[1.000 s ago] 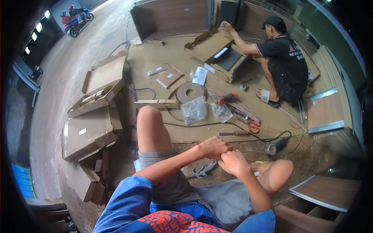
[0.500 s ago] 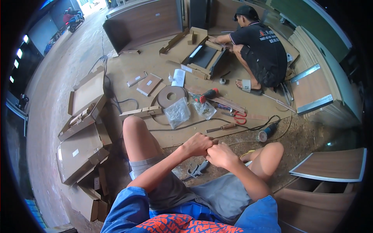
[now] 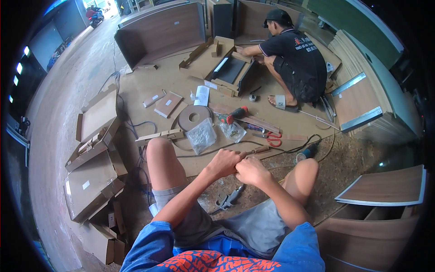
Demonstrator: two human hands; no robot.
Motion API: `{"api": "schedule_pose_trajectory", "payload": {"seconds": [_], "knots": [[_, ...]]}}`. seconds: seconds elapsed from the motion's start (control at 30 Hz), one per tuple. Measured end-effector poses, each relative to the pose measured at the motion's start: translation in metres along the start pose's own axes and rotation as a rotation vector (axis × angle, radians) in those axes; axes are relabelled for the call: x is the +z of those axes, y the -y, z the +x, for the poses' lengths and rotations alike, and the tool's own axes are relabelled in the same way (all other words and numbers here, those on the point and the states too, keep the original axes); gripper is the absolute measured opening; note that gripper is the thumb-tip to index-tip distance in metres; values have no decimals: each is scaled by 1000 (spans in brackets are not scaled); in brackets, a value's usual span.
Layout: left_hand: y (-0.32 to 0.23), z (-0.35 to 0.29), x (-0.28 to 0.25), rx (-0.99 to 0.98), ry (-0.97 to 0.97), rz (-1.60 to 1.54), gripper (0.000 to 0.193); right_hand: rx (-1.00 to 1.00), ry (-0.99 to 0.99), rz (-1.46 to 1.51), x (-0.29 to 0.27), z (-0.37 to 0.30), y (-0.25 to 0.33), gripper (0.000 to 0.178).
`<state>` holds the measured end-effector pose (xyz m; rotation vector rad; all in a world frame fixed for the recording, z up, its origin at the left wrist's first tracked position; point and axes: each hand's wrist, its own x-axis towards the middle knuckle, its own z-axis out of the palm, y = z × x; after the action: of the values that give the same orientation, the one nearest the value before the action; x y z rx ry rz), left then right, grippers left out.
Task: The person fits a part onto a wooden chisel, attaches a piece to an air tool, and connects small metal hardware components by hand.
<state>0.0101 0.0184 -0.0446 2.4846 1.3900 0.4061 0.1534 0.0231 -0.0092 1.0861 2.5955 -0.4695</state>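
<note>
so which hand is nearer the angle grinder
Right: your right hand is left of the angle grinder; your left hand is farther left, beyond the right.

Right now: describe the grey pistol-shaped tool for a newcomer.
Start at the camera wearer's grey shorts. Just in front of them, below the right hand in view, lies a pistol-shaped tool. Its grey body sets it apart from the red-and-black drill farther off.

Beyond the hands (image 3: pixel 225 163): a red-and-dark drill (image 3: pixel 237 113), red-handled scissors (image 3: pixel 273 142), a brown roll (image 3: pixel 184 119). Closer in than the hands: a grey air gun (image 3: pixel 232 198), grey shorts (image 3: pixel 258 226), a blue shirt (image 3: pixel 147 247) with orange-red lettering.
</note>
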Motion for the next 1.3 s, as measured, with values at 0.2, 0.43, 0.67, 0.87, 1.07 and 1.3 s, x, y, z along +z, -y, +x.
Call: {"api": "schedule_pose_trajectory", "payload": {"seconds": [0.2, 0.43, 0.67, 0.87, 1.07, 1.3], "knots": [[9, 4, 5, 69, 104, -27, 30, 26, 11, 73, 7, 3, -2, 29], [2, 4, -9, 47, 71, -16, 34, 54, 23, 0, 4, 6, 2, 23], [0, 0, -6, 104, 32, -32, 51, 47, -31, 65, 4, -2, -1, 29], [7, 0, -4, 81, 18, -10, 43, 87, 61, 0, -11, 0, 9, 28], [6, 0, 6, 119, 12, -66, 31, 91, 132, 11, -11, -4, 5, 27], [6, -1, 0, 83, 140, 63, 20, 22, -24, 50, 10, 2, 1, 26]]}}
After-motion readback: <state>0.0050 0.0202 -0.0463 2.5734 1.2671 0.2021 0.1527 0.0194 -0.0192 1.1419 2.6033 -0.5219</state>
